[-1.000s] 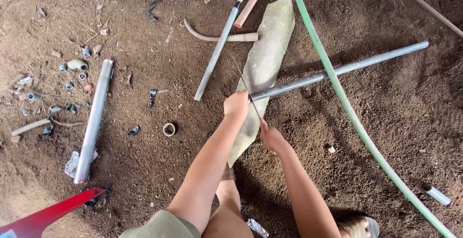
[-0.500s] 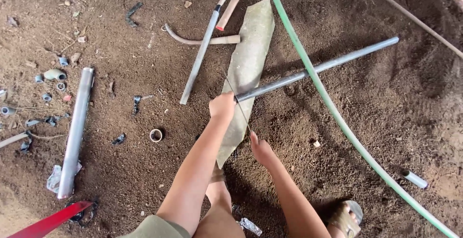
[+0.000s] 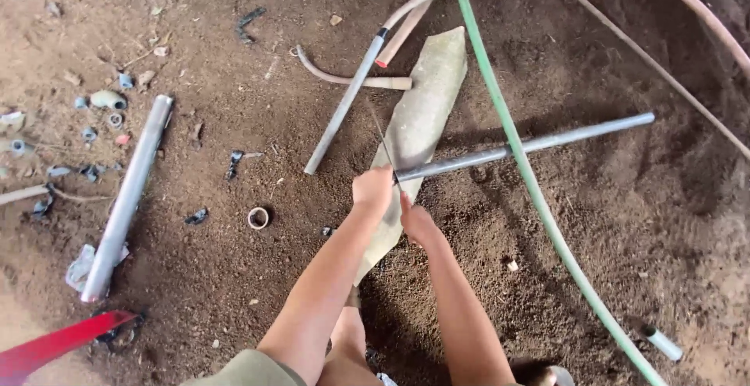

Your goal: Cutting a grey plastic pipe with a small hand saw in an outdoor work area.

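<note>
Left hand [image 3: 373,188]: clenched around a thin saw blade [image 3: 383,145], at the near end of the grey pipe [image 3: 525,147].
Right hand [image 3: 418,222]: beside that pipe end; grip unclear.
Pipe: lying on the dirt floor [image 3: 234,276], across a flat pale board [image 3: 418,132], under a green hose [image 3: 539,198].

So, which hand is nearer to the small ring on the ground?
Left. The left hand is to the right of the ring; the right hand lies farther right.

A green hose [image 3: 539,198] crosses dirt strewn with pipe scraps [image 3: 125,198].
</note>
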